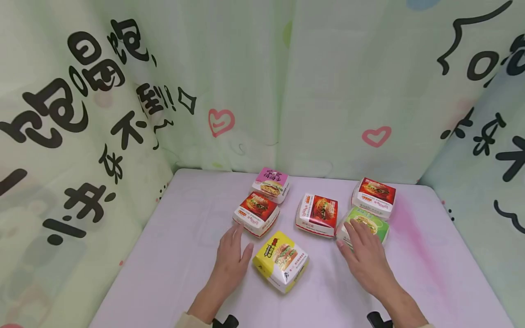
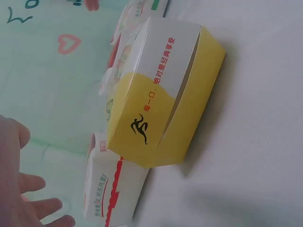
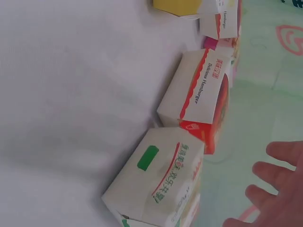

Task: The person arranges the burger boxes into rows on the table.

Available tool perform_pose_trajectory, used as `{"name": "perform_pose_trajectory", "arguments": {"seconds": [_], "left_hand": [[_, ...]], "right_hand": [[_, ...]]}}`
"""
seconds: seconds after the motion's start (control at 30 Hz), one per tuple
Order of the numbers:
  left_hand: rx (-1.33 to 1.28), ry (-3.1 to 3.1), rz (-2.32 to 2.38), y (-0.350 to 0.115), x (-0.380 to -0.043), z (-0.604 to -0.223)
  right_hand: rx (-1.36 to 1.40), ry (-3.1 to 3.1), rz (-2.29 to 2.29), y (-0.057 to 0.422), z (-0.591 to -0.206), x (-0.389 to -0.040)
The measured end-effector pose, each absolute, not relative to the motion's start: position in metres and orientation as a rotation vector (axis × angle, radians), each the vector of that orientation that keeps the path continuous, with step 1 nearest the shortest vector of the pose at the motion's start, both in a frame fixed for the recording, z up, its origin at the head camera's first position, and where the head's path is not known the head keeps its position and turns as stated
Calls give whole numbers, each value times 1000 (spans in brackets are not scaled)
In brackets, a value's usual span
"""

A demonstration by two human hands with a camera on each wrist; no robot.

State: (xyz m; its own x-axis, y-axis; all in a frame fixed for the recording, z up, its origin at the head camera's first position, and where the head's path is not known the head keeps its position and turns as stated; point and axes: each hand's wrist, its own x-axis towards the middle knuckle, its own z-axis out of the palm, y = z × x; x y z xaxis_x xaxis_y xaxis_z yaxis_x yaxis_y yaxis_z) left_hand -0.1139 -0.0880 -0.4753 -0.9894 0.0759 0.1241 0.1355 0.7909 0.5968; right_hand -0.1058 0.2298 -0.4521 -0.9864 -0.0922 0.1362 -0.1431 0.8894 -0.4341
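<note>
My left hand (image 1: 231,257), fingers loosely extended and holding nothing, hovers by the near corner of a red-and-white hamburger box (image 1: 256,213). To its right sits a yellow-and-white hamburger box (image 1: 281,262), which the left wrist view shows closed, with a yellow base (image 2: 203,90). My right hand (image 1: 365,255) reaches over a green-and-white hamburger box (image 1: 371,222) and covers part of its near side in the head view. Its fingers are spread, and the right wrist view shows them apart from that box's white side (image 3: 156,175). Another red-and-white hamburger box (image 1: 317,215) stands between the hands, farther back.
A pink-and-white hamburger box (image 1: 271,183) stands behind the left red one. One more red-and-white box (image 1: 374,197) sits behind the green one. All rest on a pale lilac tabletop (image 1: 184,218). Printed curtains (image 1: 287,91) close off the back and both sides.
</note>
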Motion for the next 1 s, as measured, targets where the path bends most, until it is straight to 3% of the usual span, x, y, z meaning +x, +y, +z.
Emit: {"name": "perform_pose_trajectory", "arguments": {"seconds": [0.67,1.0], "left_hand": [[375,-2849,-1634,-71,-101,-503],[479,-2811,-1755,-64,-90,-505]], "right_hand": [[138,-3016,999,197,-473,-112],[152,-2992,1130,186,-486,-116]]}}
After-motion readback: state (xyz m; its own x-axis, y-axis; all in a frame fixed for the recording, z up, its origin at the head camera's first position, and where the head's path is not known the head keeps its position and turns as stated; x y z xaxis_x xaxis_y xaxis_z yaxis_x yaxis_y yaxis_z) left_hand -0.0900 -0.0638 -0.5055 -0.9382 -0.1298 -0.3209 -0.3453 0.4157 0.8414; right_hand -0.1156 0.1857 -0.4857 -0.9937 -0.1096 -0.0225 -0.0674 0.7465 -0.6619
